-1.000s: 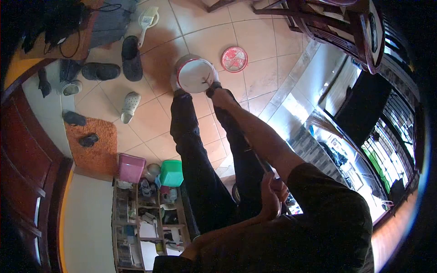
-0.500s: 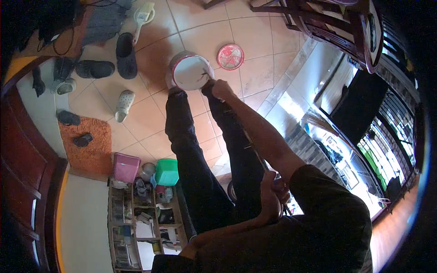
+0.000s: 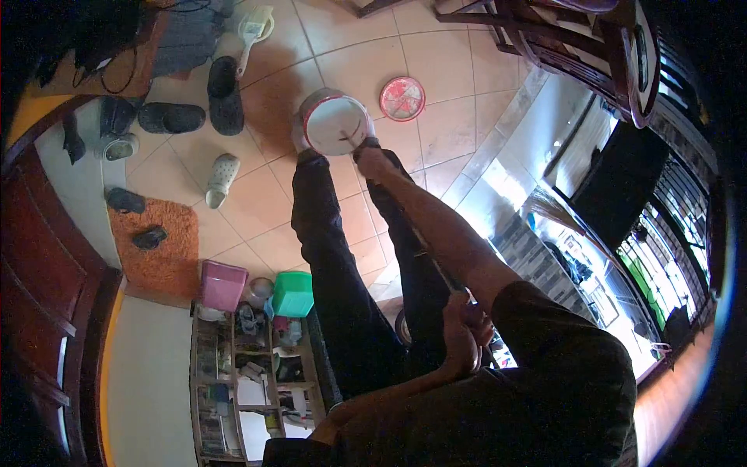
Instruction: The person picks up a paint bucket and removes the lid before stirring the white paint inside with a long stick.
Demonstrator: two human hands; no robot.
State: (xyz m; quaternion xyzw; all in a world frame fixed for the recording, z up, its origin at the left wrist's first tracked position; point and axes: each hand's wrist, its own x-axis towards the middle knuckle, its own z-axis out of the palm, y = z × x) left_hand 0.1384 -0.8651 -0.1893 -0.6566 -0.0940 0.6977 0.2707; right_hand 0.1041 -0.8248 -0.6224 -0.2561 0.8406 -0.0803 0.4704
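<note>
The bucket (image 3: 334,124) sits on the floor in the upper middle of the frame, between the person's two feet; it is full of white stuff.

The red lid (image 3: 402,99) is already off and lies on the tiles just to the right of it. A long thin stick (image 3: 436,268) runs from the person's chest down into the bucket.

The right hand (image 3: 373,159) is low on the stick, next to the bucket rim, with its fingers closed round it. The left hand (image 3: 464,342) grips the top end near the chest, fingers shut tight.

I think the stirring is under way. The white stuff looks smooth, but I cannot tell how much stirring is left.

Half a second ago the bucket and right hand sat a little higher and more to the left in the frame; the grip looks the same.
</note>
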